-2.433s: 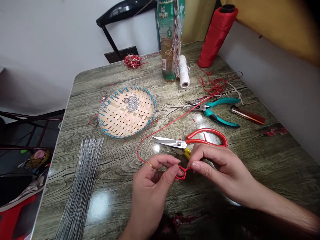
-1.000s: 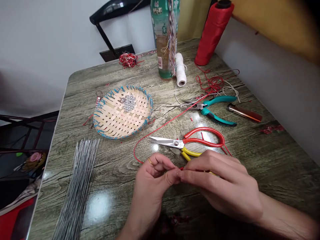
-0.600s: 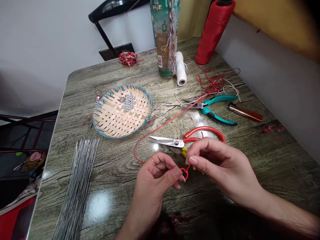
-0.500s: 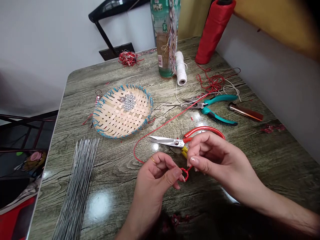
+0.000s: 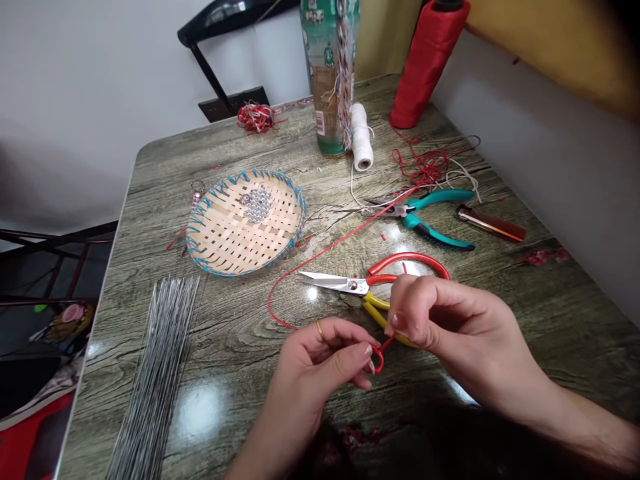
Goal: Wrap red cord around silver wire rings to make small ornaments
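My left hand (image 5: 325, 363) pinches a small loop of red cord (image 5: 379, 357) between thumb and forefinger, low over the table. My right hand (image 5: 440, 323) is closed in a pinch on the same cord just to the right of the loop. The red cord (image 5: 320, 257) runs back across the table toward the tangle near the big red spool (image 5: 425, 63). Scissors (image 5: 370, 283) with red and yellow handles lie just behind my fingers.
A shallow woven basket (image 5: 215, 257) with a metal piece inside lies at centre left. A bundle of thin metal wires (image 5: 155, 373) lies at front left. Teal pliers (image 5: 425, 217), a lighter (image 5: 493, 225), a white thread spool (image 5: 361, 137) and a green bottle (image 5: 327, 73) stand behind.
Both hands have shifted slightly right and toward me with the cord loop. My right hand has drawn the cord end away from the loop. The table things have not moved.
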{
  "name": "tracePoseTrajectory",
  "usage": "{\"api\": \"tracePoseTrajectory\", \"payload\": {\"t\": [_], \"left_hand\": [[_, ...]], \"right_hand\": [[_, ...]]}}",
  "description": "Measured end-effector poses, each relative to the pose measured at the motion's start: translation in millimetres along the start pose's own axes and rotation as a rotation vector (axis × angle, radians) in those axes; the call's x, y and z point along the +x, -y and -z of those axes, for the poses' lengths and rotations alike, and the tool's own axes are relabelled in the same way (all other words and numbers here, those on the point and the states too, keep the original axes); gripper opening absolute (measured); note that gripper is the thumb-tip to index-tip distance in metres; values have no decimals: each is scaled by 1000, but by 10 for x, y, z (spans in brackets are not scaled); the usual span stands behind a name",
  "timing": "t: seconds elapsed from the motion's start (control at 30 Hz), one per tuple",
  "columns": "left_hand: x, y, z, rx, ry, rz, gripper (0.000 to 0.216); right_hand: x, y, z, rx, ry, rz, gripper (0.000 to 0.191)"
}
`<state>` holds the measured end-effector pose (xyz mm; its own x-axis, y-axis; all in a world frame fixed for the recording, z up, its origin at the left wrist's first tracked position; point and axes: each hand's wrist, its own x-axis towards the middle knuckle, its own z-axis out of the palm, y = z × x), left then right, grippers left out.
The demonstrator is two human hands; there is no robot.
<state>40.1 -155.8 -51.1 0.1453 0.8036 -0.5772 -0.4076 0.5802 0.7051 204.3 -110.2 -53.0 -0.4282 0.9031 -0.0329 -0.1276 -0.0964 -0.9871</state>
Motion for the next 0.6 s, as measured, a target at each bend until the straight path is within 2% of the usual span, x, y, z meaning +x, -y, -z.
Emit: {"api": "tracePoseTrajectory", "payload": {"t": [0.23, 0.3, 0.4, 0.5, 0.6], "left_hand": [[19, 16, 18, 57, -44, -3, 6], [28, 21, 17, 63, -69, -11, 7], [32, 36, 25, 74, -101, -21, 6], [30, 56, 40, 73, -106, -46, 5], [32, 65, 46, 63, -79, -64, 4]], "right_hand": [[8, -29, -5, -363, -10, 94, 9], [18, -49, 6, -509, -14, 127, 21], [12, -62, 32, -712, -20, 317, 34], [-10, -62, 54, -803, 133, 500, 43], [-12, -60, 62, -846, 314, 527, 43]]}}
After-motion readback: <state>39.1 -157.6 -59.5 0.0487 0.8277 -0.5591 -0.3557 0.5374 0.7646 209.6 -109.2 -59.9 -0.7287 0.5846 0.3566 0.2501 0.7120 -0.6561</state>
